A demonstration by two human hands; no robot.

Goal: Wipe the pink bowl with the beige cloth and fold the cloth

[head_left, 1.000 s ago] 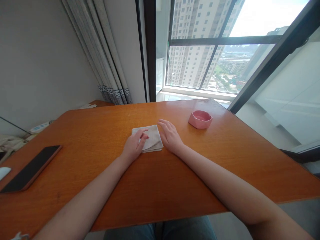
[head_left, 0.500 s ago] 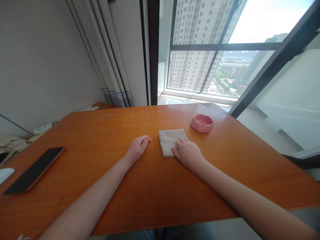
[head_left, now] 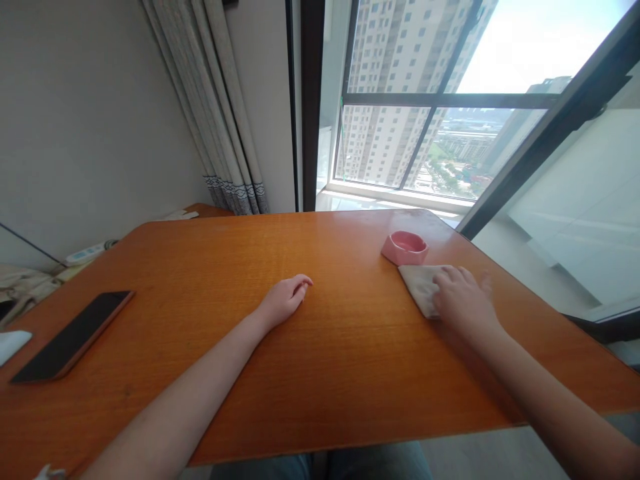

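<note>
A folded pale cloth (head_left: 419, 288) lies on the brown wooden table (head_left: 320, 373), close in front of a pink bowl (head_left: 405, 248) with angular sides. Over the cloth's right part rests my right hand (head_left: 465, 300), its fingers spread and slightly blurred; it hides that side of the cloth. My left hand (head_left: 283, 301) sits on its side near the table's middle, fingers loosely curled in with nothing in them. A stretch of bare wood separates it from the cloth.
A dark, flat phone-like slab (head_left: 75, 337) lies at the left, with a white object (head_left: 14, 345) beside it. A power strip (head_left: 90, 253) is past the left edge. A curtain (head_left: 220, 133) and a large window (head_left: 425, 107) stand beyond the table.
The cloth has slid right across the table with my right hand, ending in front of the bowl. My right fingers have spread. My left hand has shifted slightly right, its curl a little looser.
</note>
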